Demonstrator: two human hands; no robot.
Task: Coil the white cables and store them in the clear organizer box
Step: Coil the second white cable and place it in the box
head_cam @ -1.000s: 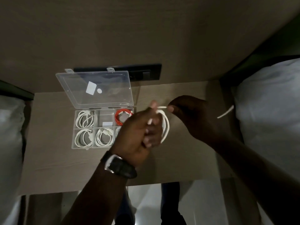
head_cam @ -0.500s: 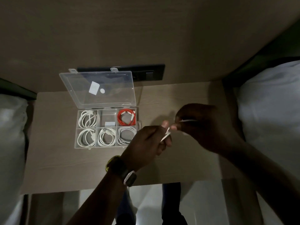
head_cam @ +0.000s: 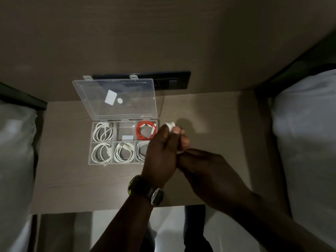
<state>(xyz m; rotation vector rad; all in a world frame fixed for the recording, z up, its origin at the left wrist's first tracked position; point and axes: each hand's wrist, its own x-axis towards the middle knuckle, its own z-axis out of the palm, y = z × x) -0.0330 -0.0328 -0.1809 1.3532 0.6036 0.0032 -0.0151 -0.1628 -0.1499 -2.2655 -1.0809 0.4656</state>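
White bedding lies far to the left of the hands, beyond the edge of the counter. Nearer, just left of the left hand, sits the clear organizer box with its lid tipped open toward the wall; the lid bears two small white stickers. The box has six compartments: coiled white cables fill the far-left one and all three in the near row, a small white piece lies in the far-middle one, and an orange cable is coiled in the far-right one. The left hand, with a watch on its wrist, overlaps the box's near-right corner and is closed around a white cable, a bunched bit of which shows past the fingertips, above the counter just right of the orange cable's compartment. The right hand meets the left from below and to the right, fingers curled against it; what it pinches is hidden. Farther right, past the counter's edge, lies another bed's white pillow. A dark wall panel sits beyond the hands, behind the lid.
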